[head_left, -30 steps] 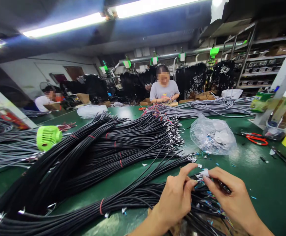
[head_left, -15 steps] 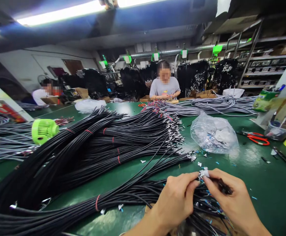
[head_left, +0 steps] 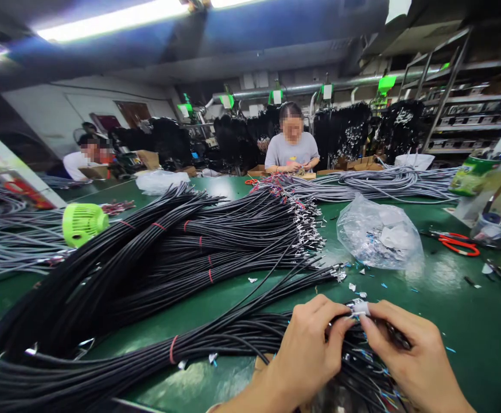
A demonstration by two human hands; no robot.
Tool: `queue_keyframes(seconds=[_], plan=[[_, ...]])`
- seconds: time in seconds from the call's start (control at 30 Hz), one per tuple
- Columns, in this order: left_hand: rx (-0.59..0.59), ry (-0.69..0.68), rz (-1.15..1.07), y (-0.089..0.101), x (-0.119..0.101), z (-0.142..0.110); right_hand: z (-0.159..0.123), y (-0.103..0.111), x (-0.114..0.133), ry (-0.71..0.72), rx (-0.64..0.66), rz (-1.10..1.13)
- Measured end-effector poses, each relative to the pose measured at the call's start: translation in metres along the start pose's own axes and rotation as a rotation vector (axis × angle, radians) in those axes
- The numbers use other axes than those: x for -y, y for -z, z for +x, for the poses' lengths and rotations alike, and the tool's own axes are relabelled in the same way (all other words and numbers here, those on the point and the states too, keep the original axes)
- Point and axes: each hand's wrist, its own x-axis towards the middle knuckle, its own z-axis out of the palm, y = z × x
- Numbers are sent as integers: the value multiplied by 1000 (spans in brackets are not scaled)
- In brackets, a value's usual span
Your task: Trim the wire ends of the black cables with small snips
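My left hand pinches a black cable close to its stripped end, thumb against fingertips. At that end, a piece of white and silvery wrapping sits between the two hands. My right hand grips this wrapping with thumb and forefinger. Something dark lies under its curled fingers; I cannot make out what it is. Below both hands, a bundle of black cables with a red tie runs off to the left. Loose ends with blue and white wires show under my right hand.
Tied black cables are heaped on the green table. A clear plastic bag of scraps, orange-handled scissors and a green fan stand around them. Grey cables lie farther back, before a seated person.
The view has shifted slightly, so the background sits a little farther right. Both hands stay together at the cable end, with only a small shift of the fingers around the white wrapping.
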Motion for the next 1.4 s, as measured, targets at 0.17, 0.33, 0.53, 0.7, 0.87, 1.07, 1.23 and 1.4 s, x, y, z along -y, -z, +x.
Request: queue_keyframes(seconds=[0.17, 0.33, 0.53, 0.7, 0.87, 1.07, 1.23, 1.4], plan=[[-46, 14, -51, 1, 0, 0, -3, 1, 0, -3, -79, -30], [-62, 41, -77, 2, 0, 2, -9, -3, 1, 138, -156, -112], [10, -53, -56, 6, 0, 4, -18, -16, -7, 107, -48, -91], [17, -32, -94, 11, -4, 6, -12, -11, -6, -87, 91, 47], [-6, 72, -94, 11, -7, 6, -10, 0, 0, -90, -2, 97], [-59, 146, -139, 9, -5, 7, -12, 1, 0, 47, -80, 29], [-67, 217, -287, 9, -1, 8, -12, -1, 0, -8, -57, 15], [-24, 195, -292, 12, -2, 9, -9, -3, -1, -55, 4, 16]])
